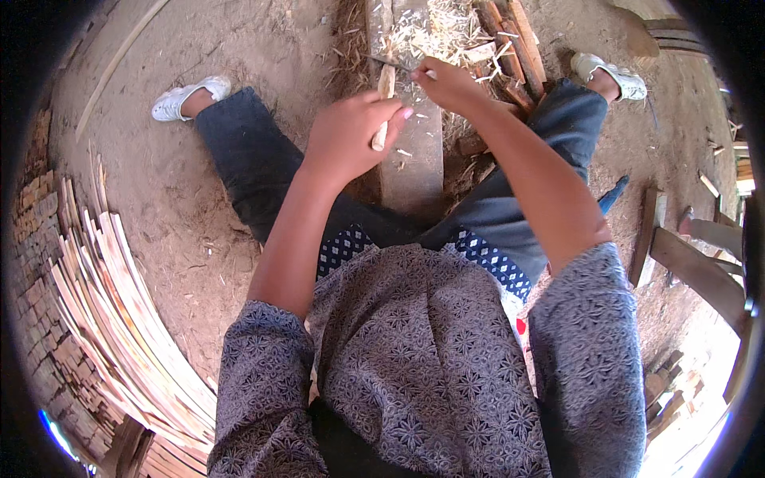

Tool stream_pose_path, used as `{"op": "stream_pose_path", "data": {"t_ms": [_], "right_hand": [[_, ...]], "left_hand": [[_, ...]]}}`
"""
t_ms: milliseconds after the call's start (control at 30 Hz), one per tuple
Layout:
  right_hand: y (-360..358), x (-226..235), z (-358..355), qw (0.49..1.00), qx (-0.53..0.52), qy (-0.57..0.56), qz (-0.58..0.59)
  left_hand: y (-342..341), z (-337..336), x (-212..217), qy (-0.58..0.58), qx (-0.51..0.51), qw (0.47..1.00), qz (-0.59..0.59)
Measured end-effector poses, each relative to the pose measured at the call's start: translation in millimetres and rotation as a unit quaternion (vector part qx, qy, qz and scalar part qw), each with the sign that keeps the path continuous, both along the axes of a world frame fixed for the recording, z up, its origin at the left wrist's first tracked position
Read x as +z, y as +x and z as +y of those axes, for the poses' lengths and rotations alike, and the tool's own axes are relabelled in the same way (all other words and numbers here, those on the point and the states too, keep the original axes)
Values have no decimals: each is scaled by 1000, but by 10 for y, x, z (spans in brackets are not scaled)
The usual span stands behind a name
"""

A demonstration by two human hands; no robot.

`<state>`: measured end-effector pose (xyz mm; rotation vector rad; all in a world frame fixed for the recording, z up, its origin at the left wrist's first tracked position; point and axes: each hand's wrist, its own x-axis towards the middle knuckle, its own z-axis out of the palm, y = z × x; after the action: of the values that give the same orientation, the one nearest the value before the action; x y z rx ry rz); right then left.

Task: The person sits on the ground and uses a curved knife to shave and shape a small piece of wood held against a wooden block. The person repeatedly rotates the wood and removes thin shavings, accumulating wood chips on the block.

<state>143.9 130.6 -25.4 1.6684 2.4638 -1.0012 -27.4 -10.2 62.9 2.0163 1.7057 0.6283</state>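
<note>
In my left hand [344, 131] is a short, pale wooden stick [386, 83], with the fingers closed round its middle. One end juts out past the fist on the far side, and the near end shows below the thumb. My right hand [450, 86] is closed on the handle of a knife [388, 61]. Its thin dark blade points left and lies across the far end of the stick; whether it cuts in cannot be made out. Both hands are over a long wooden plank [412, 171] that runs away between my legs.
Pale wood shavings [438, 33] are heaped over the plank's far part. Reddish-brown wood pieces [522, 49] lie to its right. Long wooden strips [131, 295] are stacked at the left, beside rows of short blocks [40, 263]. A wooden frame [701, 275] stands at the right.
</note>
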Motion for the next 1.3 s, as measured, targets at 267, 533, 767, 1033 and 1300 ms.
{"op": "stream_pose_path", "data": {"t_ms": [267,533,767,1033,1300], "right_hand": [[466,724,-191,994,94,-50,9],[158,246,27,998,49,0,-47],[324,222,131,997,54,-57,18],[345,409,7,994,113,-1,-5],[123,127,149,997,58,17,-44]], "left_hand": [[-44,-50,-39,-20,-27,999,18],[11,70,-2,-7,-38,999,14],[-85,60,2,-37,-52,998,10],[-119,51,19,-26,-75,997,19],[-119,83,65,-25,-80,996,41]]}}
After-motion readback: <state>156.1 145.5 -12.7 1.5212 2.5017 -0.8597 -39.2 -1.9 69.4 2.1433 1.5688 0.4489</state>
